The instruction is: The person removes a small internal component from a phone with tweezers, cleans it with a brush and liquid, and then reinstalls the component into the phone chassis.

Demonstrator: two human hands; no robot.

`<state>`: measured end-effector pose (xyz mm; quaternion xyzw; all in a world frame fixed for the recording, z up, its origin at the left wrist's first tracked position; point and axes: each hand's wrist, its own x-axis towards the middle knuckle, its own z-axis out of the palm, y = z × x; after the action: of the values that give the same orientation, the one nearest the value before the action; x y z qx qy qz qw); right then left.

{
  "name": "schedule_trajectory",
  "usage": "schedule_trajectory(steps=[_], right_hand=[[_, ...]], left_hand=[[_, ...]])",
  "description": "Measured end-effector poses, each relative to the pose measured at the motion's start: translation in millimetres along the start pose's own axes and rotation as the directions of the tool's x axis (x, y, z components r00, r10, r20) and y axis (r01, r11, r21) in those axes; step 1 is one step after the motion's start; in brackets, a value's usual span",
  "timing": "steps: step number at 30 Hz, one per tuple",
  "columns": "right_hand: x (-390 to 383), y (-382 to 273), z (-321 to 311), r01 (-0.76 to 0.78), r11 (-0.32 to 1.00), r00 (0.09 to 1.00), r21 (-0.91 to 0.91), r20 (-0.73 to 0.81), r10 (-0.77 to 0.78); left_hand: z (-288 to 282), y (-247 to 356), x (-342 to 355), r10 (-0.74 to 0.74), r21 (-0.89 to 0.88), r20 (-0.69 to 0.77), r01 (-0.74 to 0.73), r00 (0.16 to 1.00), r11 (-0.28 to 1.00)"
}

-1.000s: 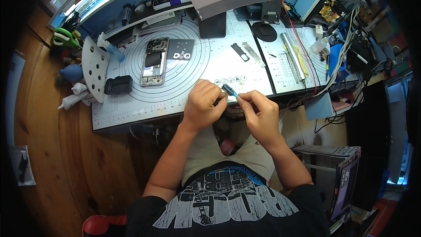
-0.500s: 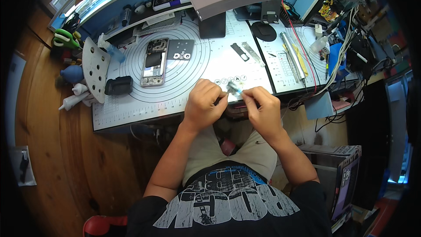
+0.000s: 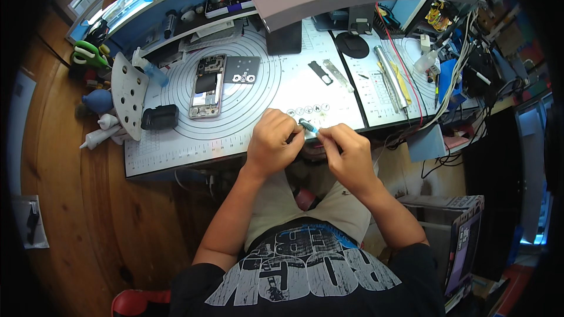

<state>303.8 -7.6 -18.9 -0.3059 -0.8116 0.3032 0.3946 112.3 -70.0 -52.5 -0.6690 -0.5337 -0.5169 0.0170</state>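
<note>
Both hands meet at the near edge of the white work mat (image 3: pixel 247 135). The left hand (image 3: pixel 271 144) is curled closed around one end of a small blue-tipped tool (image 3: pixel 306 125), possibly a screwdriver, too small to tell. The right hand (image 3: pixel 348 151) pinches its other end between fingertips. An opened phone (image 3: pixel 207 86) lies farther back on the mat, beside a grey plate (image 3: pixel 244 70).
</note>
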Motion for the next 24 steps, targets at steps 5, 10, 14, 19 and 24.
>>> schedule_trajectory(steps=[5, 10, 14, 19, 24], right_hand=[[0, -1, 0, 0.016, 1.0, 1.0, -0.019, 0.018, -0.016], [2, -7, -3, -0.076, 0.993, 0.996, -0.086, -0.059, 0.071], [7, 9, -11, -0.151, 0.966, 0.988, -0.21, -0.044, 0.145], [-3, -15, 3, -0.049, 0.985, 0.999, -0.168, -0.028, 0.045], [15, 8, -5, -0.167, 0.939, 0.983, -0.3, -0.125, 0.135]], left_hand=[[1, 1, 2, -0.01, 0.004, -0.009, 0.01, 1.0, 1.0], [7, 2, 2, -0.039, 0.18, -0.166, 0.069, 0.985, 0.981], [6, 2, 0, -0.053, 0.208, -0.218, 0.1, 0.974, 0.973], [11, 1, -1, -0.044, 0.163, -0.224, 0.082, 0.974, 0.983], [9, 0, -3, -0.075, 0.147, -0.217, 0.108, 0.973, 0.983]])
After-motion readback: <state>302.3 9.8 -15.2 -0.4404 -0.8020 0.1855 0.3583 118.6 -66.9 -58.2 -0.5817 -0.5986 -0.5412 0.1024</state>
